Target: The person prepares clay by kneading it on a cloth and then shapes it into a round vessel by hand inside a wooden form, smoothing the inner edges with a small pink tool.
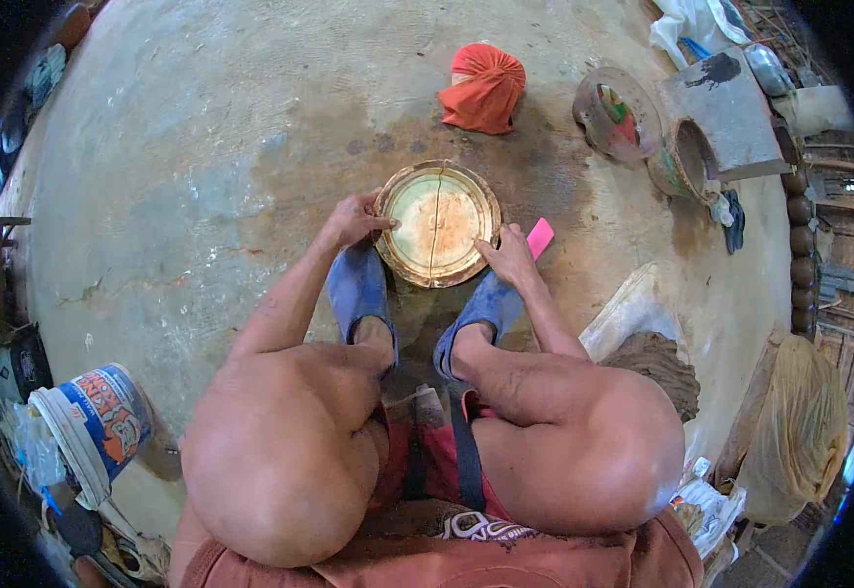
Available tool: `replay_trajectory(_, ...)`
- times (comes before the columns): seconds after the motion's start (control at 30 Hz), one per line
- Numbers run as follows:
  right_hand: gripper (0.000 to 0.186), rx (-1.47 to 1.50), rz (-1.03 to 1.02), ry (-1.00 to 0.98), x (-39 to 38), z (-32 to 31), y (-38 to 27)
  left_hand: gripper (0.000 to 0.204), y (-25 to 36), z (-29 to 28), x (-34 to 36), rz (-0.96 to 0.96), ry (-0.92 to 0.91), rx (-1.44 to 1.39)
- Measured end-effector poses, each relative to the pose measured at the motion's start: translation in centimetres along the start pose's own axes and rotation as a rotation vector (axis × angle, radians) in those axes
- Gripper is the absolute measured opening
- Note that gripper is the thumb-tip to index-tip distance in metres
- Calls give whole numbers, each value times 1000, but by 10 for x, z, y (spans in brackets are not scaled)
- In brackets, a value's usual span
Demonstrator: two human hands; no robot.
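In front of my feet is a round, shallow, pale disc (412,211) with a stepped brown rim. A dark line runs across its middle from the far edge to the near edge. My left hand (353,221) grips the left rim, thumb over the top. On the right side, my right hand (511,257) holds the rim, with the thumb on the face and the other fingers partly hidden. A flat pink strip (542,235) sticks out beside my right hand; its lower end is hidden there, and I cannot tell whether the hand holds it.
Blue clogs (358,287) are on my feet. Beyond the disc sits a bundle in orange-red cloth (486,93). At the far right are a ring-shaped vessel (589,110), a tipped container (670,169) and a grey block (726,113). A white-and-blue bucket (103,421) lies tilted at left.
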State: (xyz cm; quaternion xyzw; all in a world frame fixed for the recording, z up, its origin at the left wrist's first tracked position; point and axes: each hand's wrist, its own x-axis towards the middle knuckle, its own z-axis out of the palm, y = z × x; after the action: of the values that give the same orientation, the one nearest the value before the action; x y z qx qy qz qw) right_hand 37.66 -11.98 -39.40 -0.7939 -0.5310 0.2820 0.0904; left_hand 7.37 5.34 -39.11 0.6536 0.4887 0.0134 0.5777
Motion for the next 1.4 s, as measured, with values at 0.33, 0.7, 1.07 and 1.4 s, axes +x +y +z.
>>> replay_trajectory(0.33,67,-143,7,-42,-5,-19,1,60,18,-6,8,-18,-18,243)
replay_trajectory(0.7,53,189,-105,159,72,-13,-28,51,45,10,111,666,31,110)
replay_trajectory(1.07,45,219,-134,193,73,-8,-22,37,49,19,117,581,-22,178)
replay_trajectory(1.4,44,139,-177,192,78,-23,-26,32,49,28,123,508,46,278)
